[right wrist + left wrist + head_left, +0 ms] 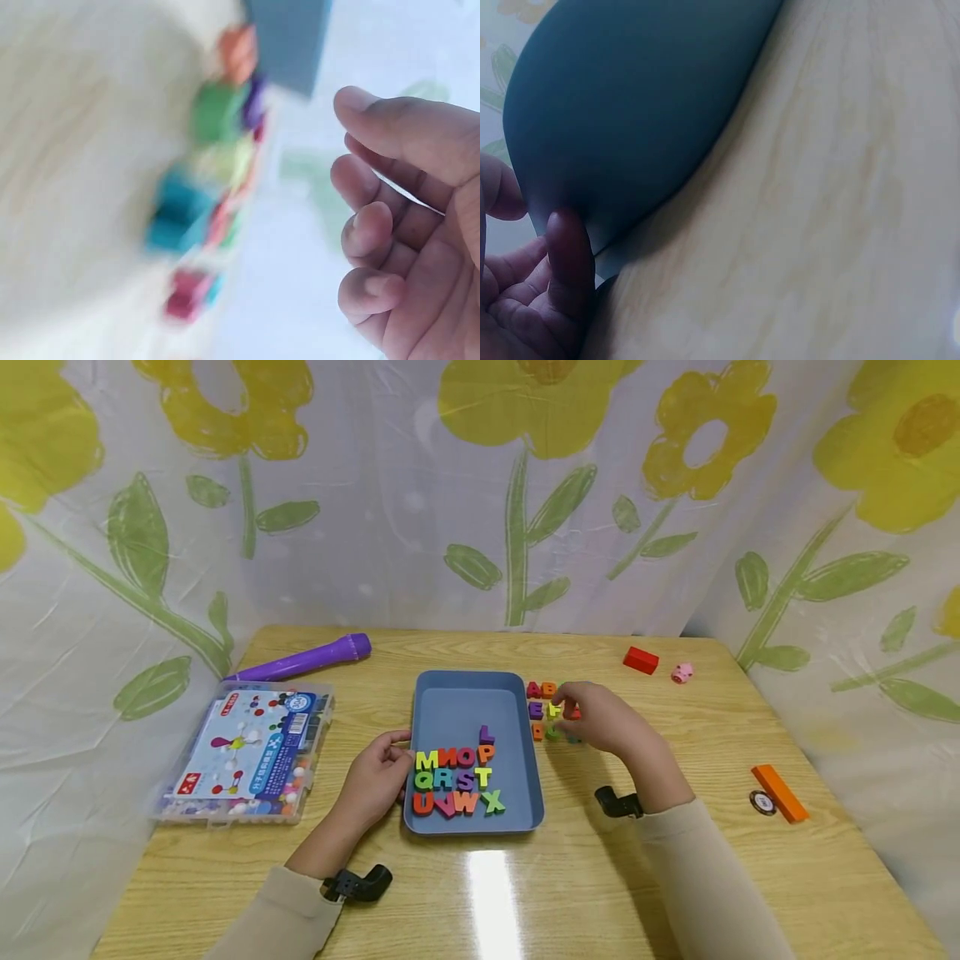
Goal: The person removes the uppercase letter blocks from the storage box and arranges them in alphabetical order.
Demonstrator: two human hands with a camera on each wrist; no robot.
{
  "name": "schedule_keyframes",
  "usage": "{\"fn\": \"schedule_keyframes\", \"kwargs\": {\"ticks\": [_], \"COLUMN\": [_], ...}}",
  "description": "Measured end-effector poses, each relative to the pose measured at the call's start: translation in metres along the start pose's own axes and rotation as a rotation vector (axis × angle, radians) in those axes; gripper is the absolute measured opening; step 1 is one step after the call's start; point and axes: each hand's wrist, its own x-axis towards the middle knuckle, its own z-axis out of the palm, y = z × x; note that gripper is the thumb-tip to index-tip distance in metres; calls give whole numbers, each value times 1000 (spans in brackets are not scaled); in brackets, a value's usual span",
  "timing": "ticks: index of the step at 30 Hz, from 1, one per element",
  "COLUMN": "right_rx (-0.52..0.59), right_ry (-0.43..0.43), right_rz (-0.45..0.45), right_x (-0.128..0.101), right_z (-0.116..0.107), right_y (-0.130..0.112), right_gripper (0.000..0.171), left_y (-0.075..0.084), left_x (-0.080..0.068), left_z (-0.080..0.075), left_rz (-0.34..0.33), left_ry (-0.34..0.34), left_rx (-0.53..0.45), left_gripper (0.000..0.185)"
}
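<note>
A blue-grey tray [468, 706] holds several coloured letters in rows at its near end, M through X, with a purple L [486, 734] above the P. My left hand [378, 774] grips the tray's left rim; its thumb [570, 259] lies against the tray wall in the left wrist view. To the right of the tray sits a cluster of small letters, among them a purple E [536, 711] and a yellow F [553, 710]. My right hand [603, 717] hovers over that cluster, hiding part of it. Nothing shows between its loosely curled fingers [367, 229] in the right wrist view.
At the left lies a clear case [247, 747] of molecule-model pieces, with a purple microphone-shaped thing [303, 658] behind it. A red block [641, 660] and a pink pig figure [682, 672] are back right. An orange bar [780, 793] lies beside a round disc [762, 802].
</note>
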Motion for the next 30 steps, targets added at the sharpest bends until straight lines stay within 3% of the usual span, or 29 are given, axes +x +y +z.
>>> {"fn": "schedule_keyframes", "kwargs": {"ticks": [5,11,16,25,30], "right_rx": [-92,-242,-340,-292,-284], "right_ry": [-45,-230,-342,-271,-303], "right_rz": [-104,-114,-77,-38,-55], "right_x": [26,63,78,74,74], "right_z": [0,18,30,29,30], "right_y": [-52,-89,-97,-96,-94], "right_gripper": [25,15,14,19,26], "left_y": [-1,-1,0,0,-2], "left_x": [1,1,0,1,1], "left_z": [0,0,1,4,2], "left_rz": [-2,-5,-13,16,10], "left_ry": [4,3,5,0,6], "left_rx": [-7,-19,-9,-8,16], "left_gripper": [41,41,41,42,42]}}
